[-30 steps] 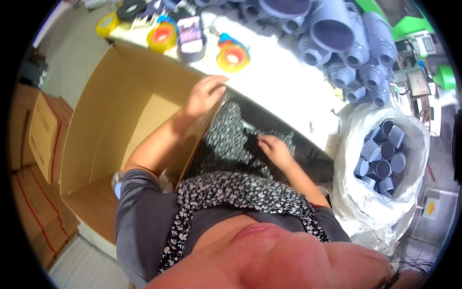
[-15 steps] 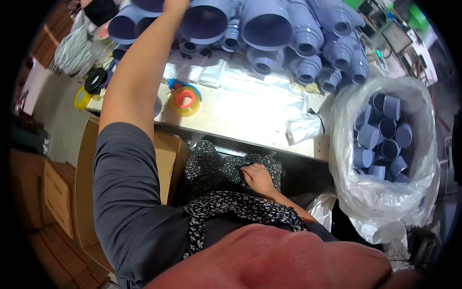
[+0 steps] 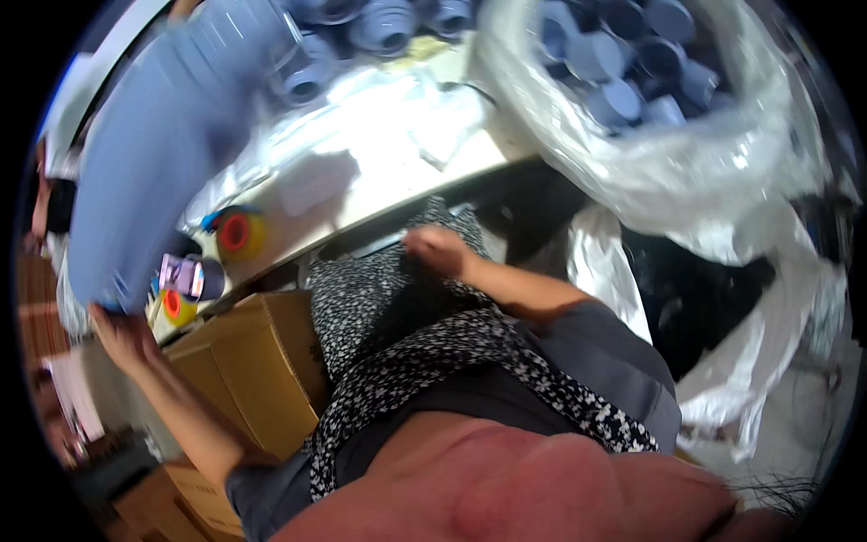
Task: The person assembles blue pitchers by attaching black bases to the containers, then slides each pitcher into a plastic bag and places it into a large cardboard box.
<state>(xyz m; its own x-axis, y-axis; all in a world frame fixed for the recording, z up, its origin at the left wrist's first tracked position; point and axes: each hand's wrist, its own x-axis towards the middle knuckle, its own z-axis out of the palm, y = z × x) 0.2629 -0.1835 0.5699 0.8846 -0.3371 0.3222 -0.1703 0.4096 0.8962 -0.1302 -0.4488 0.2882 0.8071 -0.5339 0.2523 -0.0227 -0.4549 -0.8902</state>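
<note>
My left hand [image 3: 125, 339] grips the lower end of a long blue-grey plastic pipe fitting [image 3: 149, 154], which is smeared by motion. The fitting tilts up and to the right, with a stepped, ribbed upper end. Part of my fingers is hidden behind it. Over the black-and-white floral apron [image 3: 361, 312] on my lap, my right hand [image 3: 440, 251] is loosely curled, slightly blurred, with nothing visible in it. More fittings of the same colour [image 3: 384, 32] lie at the back of the white worktable [image 3: 361, 194].
A yellow tape roll with a red core [image 3: 237, 235] sits near the table's front edge. Below it stands a cardboard box [image 3: 239, 361]. At the right, a bin lined with clear plastic [image 3: 578, 154] holds several short blue-grey caps [image 3: 596, 56]. Clear plastic bags [image 3: 442, 122] lie on the table.
My left hand has come back from the far stack toward the near left, bringing a pipe fitting. My right hand has lifted a little from my lap. The view has swung right.
</note>
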